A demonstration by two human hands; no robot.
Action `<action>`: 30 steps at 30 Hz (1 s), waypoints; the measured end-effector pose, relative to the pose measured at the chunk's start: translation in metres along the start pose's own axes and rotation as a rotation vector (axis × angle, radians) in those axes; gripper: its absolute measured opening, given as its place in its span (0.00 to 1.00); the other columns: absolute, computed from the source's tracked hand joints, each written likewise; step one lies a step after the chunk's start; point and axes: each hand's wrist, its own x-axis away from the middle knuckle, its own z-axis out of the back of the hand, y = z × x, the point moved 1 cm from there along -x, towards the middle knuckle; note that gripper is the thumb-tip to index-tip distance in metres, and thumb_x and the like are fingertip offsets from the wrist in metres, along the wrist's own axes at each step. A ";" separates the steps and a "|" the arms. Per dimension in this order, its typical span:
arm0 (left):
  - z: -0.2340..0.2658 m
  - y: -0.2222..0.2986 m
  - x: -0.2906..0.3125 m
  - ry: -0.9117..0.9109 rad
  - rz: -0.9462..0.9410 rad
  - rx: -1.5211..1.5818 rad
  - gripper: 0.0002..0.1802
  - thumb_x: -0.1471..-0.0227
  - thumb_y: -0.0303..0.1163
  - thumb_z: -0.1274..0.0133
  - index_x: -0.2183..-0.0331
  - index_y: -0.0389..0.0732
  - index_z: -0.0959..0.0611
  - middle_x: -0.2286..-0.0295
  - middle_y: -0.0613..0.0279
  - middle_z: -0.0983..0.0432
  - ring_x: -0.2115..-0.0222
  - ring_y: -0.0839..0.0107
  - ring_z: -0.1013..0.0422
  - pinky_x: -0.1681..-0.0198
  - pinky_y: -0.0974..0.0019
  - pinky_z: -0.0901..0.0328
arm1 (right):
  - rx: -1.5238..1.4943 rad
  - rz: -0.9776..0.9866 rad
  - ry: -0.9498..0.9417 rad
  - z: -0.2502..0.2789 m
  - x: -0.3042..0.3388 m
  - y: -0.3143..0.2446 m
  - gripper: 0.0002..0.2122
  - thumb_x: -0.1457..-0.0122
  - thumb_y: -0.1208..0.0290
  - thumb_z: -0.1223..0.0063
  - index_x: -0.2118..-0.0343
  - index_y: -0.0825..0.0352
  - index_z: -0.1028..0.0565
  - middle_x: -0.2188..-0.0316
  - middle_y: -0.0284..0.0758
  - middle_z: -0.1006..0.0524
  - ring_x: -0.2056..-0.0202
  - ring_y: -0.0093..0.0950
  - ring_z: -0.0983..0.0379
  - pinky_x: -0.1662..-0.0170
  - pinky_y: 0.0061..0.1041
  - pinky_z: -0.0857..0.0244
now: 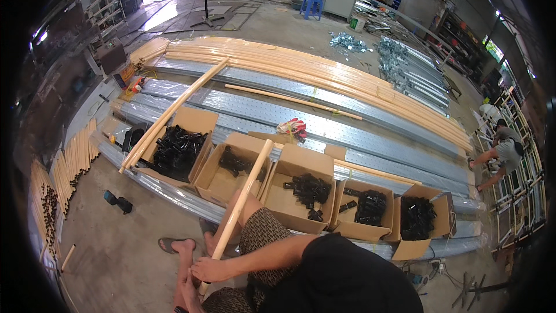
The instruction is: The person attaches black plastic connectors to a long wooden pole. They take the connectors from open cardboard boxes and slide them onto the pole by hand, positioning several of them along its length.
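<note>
A long beige pipe (246, 191) slants up from my lap past the front of the open cardboard boxes. Near its lower end my right hand (209, 269) is closed around it. Just beside that end is my left hand (189, 291), its fingers curled and partly hidden, so what they grip is unclear. Closest to the pipe's upper part is a box (211, 182) with a few black pipe fittings (234, 161). Other boxes in the row hold black fittings too, such as the heap (178, 148) at the left and the pile (308, 190) in the middle.
Long perforated metal profiles (347, 130) and bundled beige pipes (324, 66) lie beyond the boxes. Red-and-white gloves (293, 128) rest on the profiles. A cordless power tool (117, 202) lies on the floor at left. Another person (505, 148) works by a rack at far right.
</note>
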 end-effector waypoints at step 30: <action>-0.007 0.012 -0.001 -0.024 0.049 -0.135 0.22 0.35 0.45 0.49 0.69 0.34 0.17 0.74 0.66 0.22 0.73 0.79 0.28 0.68 0.72 0.33 | 0.219 -0.302 0.174 0.011 0.009 -0.026 0.08 0.48 0.67 0.46 0.68 0.66 0.25 0.71 0.32 0.25 0.64 0.30 0.27 0.61 0.27 0.38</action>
